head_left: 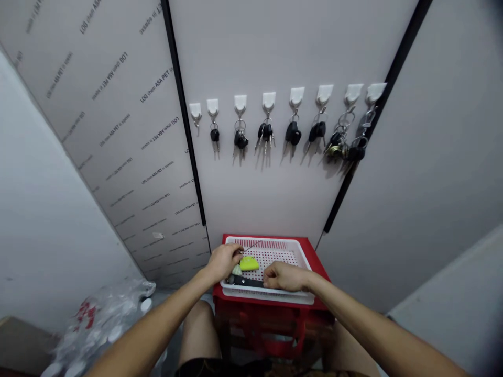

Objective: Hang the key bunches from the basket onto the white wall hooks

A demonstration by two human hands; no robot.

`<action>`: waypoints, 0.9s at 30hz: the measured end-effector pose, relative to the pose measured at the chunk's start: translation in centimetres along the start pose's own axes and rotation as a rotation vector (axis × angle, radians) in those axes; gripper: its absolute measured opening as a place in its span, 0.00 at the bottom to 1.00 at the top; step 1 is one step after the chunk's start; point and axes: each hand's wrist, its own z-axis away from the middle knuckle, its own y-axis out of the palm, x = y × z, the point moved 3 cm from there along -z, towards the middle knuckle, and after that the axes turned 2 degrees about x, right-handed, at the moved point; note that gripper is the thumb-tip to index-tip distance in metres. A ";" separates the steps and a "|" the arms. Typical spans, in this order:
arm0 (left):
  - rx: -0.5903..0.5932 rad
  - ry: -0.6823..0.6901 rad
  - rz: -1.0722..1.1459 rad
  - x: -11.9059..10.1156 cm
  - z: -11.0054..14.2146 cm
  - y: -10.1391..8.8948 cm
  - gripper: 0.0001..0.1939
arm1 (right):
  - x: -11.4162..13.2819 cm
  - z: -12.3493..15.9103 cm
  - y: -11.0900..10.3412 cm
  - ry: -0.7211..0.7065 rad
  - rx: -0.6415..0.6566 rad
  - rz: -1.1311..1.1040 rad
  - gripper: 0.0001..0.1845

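A low white plastic basket (305,259) with a perforated floor sits in front of me. My left hand (226,260) reaches over its left rim, fingers closed. From the fingertips a thin dark line (251,246), like a cord or wire, runs toward the back wall; what exactly they pinch is hidden. Beside them lie a bright yellow-green pouch-like item (249,263) and a small pale green piece (237,270). Inside the basket, my right hand (286,276) has its fingers curled over the right end of a black strap with metal studs (247,282), lying along the front wall.
The basket stands on a red surface (314,251). Above, several white hooks (269,99) on the wall panel carry bunches of keys (265,131); the leftmost hook holds only a small metal clip. A clear plastic bag of white-capped bottles (106,314) is at lower left.
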 end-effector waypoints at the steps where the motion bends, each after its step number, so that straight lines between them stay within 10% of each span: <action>1: -0.022 0.037 0.023 -0.4 0.2 -0.2 0.13 | 0.3 0.0 -0.6 -0.027 -0.040 0.004 0.09; 5: -0.005 0.221 0.156 -2.8 0.7 -0.7 0.16 | 3.0 0.7 -3.8 -0.086 -0.254 -0.021 0.10; 9: -0.031 0.107 0.359 -3.8 -0.3 -2.0 0.13 | 7.2 1.3 -7.2 -0.105 -0.427 -0.086 0.08; 16: -0.292 0.130 0.830 -5.3 -3.5 -10.1 0.09 | 14.2 1.0 -12.2 -0.367 -0.695 -0.479 0.08; 27: -0.782 0.218 0.774 -5.0 -5.8 -20.1 0.13 | 23.1 -2.5 -17.9 -0.690 -0.972 -0.467 0.08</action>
